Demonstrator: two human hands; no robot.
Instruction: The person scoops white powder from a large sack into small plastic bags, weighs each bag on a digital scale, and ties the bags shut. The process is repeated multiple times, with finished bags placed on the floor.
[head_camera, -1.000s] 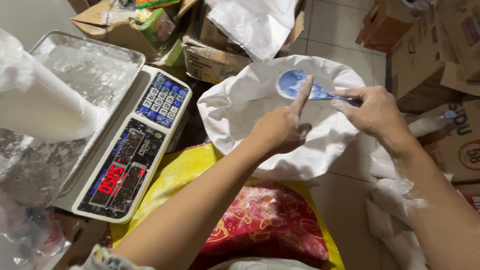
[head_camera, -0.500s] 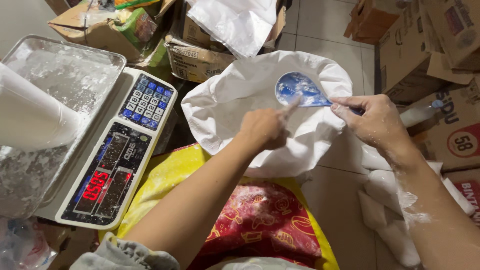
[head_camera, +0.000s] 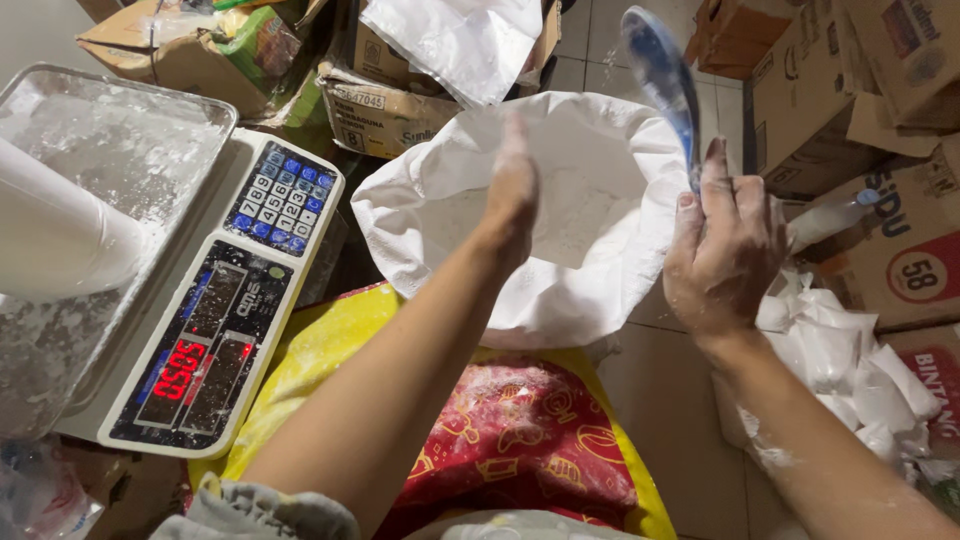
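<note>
Above the open white sack (head_camera: 600, 300) of white powder (head_camera: 575, 215), at the middle of the view, the right hand (head_camera: 722, 262) is grasping the handle of a blue scoop (head_camera: 662, 85) and holding it upright, the bowl of the scoop pointing up and away from the person. The scoop is blurring slightly, and its surface is showing traces of powder. The left hand (head_camera: 512, 195) is hovering over the sack's mouth, released and flat, fingers together and pointing away, grasping nothing; it is dusted white. Both forearms are reaching in from the bottom edge, also dusted with powder.

The sack is sitting with its rim rolled down, the powder lying well below the rim. In front of it, nearer the person, a yellow and red printed bag (head_camera: 520, 450) is lying under the left forearm. To the left, a digital scale (head_camera: 215, 330) with a blue keypad and a glowing red readout is standing, its metal weighing tray (head_camera: 110, 150) coated in powder. A white plastic roll (head_camera: 60, 240) is resting across that tray. To the right, small filled white bags (head_camera: 850, 380) are piling up near cardboard boxes (head_camera: 880, 120). More boxes are standing behind the sack on a tiled floor (head_camera: 660, 380).
</note>
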